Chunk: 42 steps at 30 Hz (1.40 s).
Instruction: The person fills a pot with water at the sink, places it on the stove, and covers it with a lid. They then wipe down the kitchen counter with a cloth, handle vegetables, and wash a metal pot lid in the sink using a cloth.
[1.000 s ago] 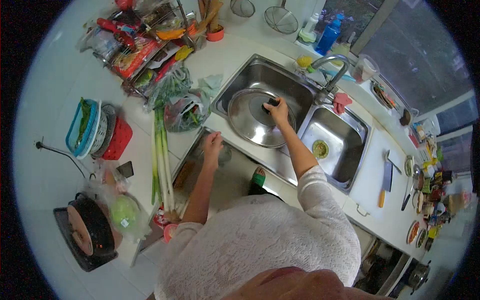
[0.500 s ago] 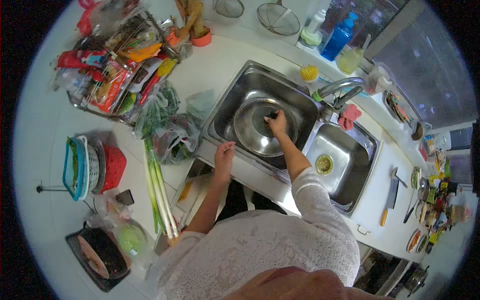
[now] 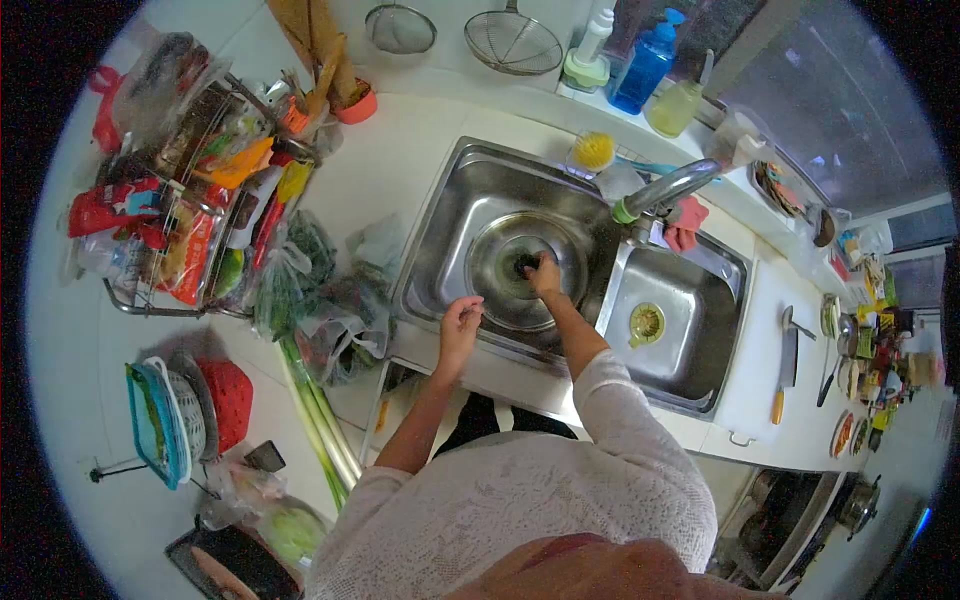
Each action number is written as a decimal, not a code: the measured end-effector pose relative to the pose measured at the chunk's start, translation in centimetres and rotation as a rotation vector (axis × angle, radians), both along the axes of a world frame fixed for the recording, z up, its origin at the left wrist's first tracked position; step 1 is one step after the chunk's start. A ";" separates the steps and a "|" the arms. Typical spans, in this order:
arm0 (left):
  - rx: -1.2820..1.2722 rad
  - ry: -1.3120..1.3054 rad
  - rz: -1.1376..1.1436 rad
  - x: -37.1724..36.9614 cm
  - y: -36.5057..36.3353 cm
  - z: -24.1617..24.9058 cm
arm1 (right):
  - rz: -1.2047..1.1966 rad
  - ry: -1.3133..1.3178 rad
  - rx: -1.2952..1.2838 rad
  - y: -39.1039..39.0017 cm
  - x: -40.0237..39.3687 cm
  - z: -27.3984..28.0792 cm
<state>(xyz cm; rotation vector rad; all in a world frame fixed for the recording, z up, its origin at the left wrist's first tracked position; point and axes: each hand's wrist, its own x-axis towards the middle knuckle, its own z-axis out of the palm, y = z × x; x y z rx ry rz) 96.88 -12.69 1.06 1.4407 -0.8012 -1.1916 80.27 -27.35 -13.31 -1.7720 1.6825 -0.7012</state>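
Observation:
In the large basin of the steel sink (image 3: pixel 425 270) lies a round, shiny metal lid (image 3: pixel 485 255) with a black knob (image 3: pixel 526 264) at its centre. My right hand (image 3: pixel 544 277) is closed on that knob, fingers pointing to the left. My left hand (image 3: pixel 461 325) hovers over the front edge of the large basin, fingers curled and partly apart, with nothing visible in it. The curved faucet (image 3: pixel 675 188) stands behind the divider. To the right, the small basin (image 3: pixel 680 345) has a yellowish drain strainer (image 3: pixel 647 323).
Bagged greens (image 3: pixel 345 325) and long leeks (image 3: pixel 325 420) lie left of the sink. A knife (image 3: pixel 788 360) rests on the white board at right. Blue (image 3: pixel 645 65) and yellow bottles (image 3: pixel 675 108) stand on the back ledge. A wire rack (image 3: pixel 200 215) holds packets.
The view has shifted and turned a little. The lid looks smaller and sits lower in the basin, with my right hand still on its knob. My left hand is slightly nearer the basin.

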 end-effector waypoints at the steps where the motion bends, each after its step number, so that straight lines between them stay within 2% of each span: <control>1: -0.003 -0.001 -0.007 0.0 -0.2 0.3 | -0.007 -0.001 -0.003 -0.3 -0.3 -0.9; 3: 0.021 0.018 -0.038 -0.3 -0.5 0.9 | 0.040 -0.085 0.168 -1.0 -1.3 -2.1; 4: 0.017 0.020 -0.049 -0.4 -0.6 0.6 | 0.029 -0.083 0.163 -1.1 -1.5 -0.1; 6: -0.021 0.029 -0.043 -0.6 -0.9 -0.3 | -0.035 -0.269 -0.136 -1.3 -2.4 4.3; 7: -0.025 0.033 -0.051 -0.5 -1.1 -0.5 | -0.161 -0.418 -0.105 -1.8 -3.0 5.7; 9: 0.019 -0.012 -0.174 -0.3 -1.4 -0.5 | -0.311 -0.519 -0.352 -1.7 -4.5 12.6; 10: 0.015 -0.012 -0.181 -0.4 -1.5 -0.3 | -0.384 -0.504 -0.514 -2.2 -5.5 14.5; 11: 0.012 -0.035 -0.182 -0.6 -1.6 0.0 | -0.435 -0.522 -0.507 -2.2 -6.4 17.3; 12: 0.008 -0.059 -0.183 -0.9 -1.8 0.3 | -0.442 -0.382 -0.635 -2.9 -7.7 17.7; 14: -0.020 -0.044 -0.199 -1.5 -2.1 0.7 | -0.436 -0.207 -0.696 -3.7 -9.3 20.3; 17: -0.065 -0.040 -0.231 -2.6 -2.4 2.0 | -0.351 -0.211 -0.632 -4.7 -10.3 22.2; 18: -0.087 -0.056 -0.249 -2.9 -2.5 2.6 | -0.355 -0.210 -0.639 -5.3 -10.6 22.0; 20: -0.091 -0.034 -0.219 -4.1 -2.4 3.8 | -0.263 -0.019 -0.642 -6.2 -11.0 21.0; 21: -0.086 -0.011 -0.185 -4.5 -2.3 4.2 | -0.236 -0.013 -0.519 -6.2 -11.1 21.3; 24: -0.056 -0.001 -0.236 -4.8 -2.4 4.2 | -0.244 0.058 -0.493 -6.2 -10.9 21.7; 31: 0.035 -0.052 -0.343 -4.3 -2.5 4.2 | -0.288 -0.053 -0.549 -5.2 -9.6 21.8; 33: 0.026 -0.055 -0.343 -4.3 -2.4 3.9 | -0.232 -0.006 -0.351 -4.2 -9.5 21.9; 36: 0.020 -0.069 -0.369 -4.3 -2.3 4.0 | -0.133 -0.137 -0.259 -2.4 -9.3 21.5; 42: 0.011 -0.020 -0.370 -4.5 -1.8 4.5 | -0.112 -0.124 -0.187 0.3 -10.3 20.4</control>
